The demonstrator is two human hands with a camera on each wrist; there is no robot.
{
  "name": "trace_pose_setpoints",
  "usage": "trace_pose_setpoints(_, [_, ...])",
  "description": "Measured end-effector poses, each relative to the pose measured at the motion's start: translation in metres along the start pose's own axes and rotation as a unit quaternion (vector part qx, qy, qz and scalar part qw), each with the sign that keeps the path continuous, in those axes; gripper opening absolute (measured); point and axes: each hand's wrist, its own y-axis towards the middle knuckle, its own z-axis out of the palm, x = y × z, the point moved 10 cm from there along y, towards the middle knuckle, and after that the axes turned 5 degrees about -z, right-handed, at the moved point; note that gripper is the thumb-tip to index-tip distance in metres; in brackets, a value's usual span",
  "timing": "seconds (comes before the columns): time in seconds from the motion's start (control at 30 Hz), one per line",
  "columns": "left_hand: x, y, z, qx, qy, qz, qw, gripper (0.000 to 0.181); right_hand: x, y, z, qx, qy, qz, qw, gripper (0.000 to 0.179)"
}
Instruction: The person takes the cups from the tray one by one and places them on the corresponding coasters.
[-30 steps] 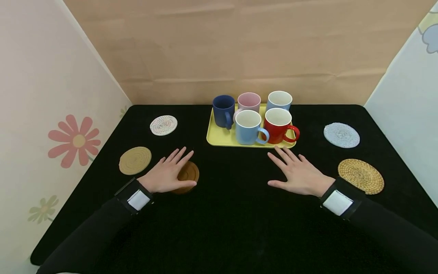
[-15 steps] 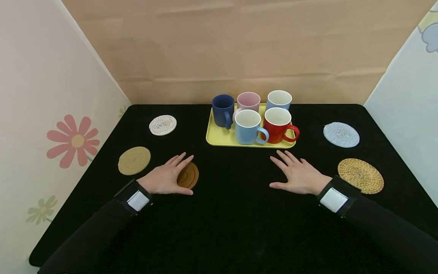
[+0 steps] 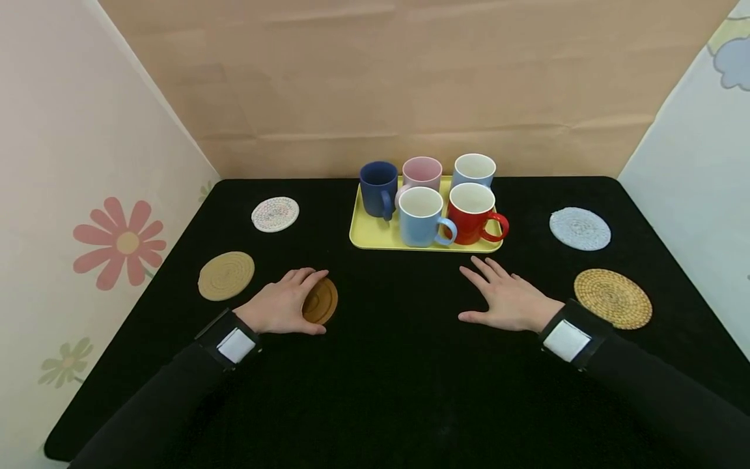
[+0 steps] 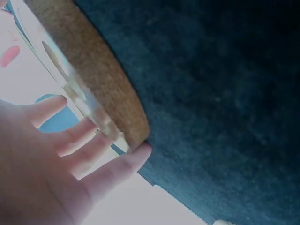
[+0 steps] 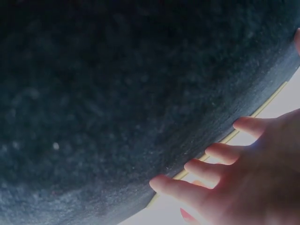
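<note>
Two light blue cups (image 3: 415,228), one red cup (image 3: 465,226), one pink cup (image 3: 430,182) and one dark blue cup (image 3: 372,195) make five cups. One brown mat (image 3: 321,302), one tan mat (image 3: 226,276), one spotty mat (image 3: 275,215), one pale mat (image 3: 580,228) and one straw mat (image 3: 613,298) make five mats. I see one yellow tray (image 3: 375,239), one left hand (image 3: 278,306) and one right hand (image 3: 510,301).
</note>
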Motion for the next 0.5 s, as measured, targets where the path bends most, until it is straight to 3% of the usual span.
trace_pose_setpoints(0.2, [-0.007, 0.007, -0.003, -0.015, 0.011, 0.013, 0.9997, 0.103, 0.001, 0.002, -0.001, 0.003, 0.008, 0.001, 1.0, 0.097])
trace_pose_setpoints(0.5, [-0.024, 0.021, -0.003, -0.009, 0.027, 0.025, 0.9993, 0.101, 0.002, 0.001, -0.002, 0.006, 0.01, 0.004, 0.9999, 0.097])
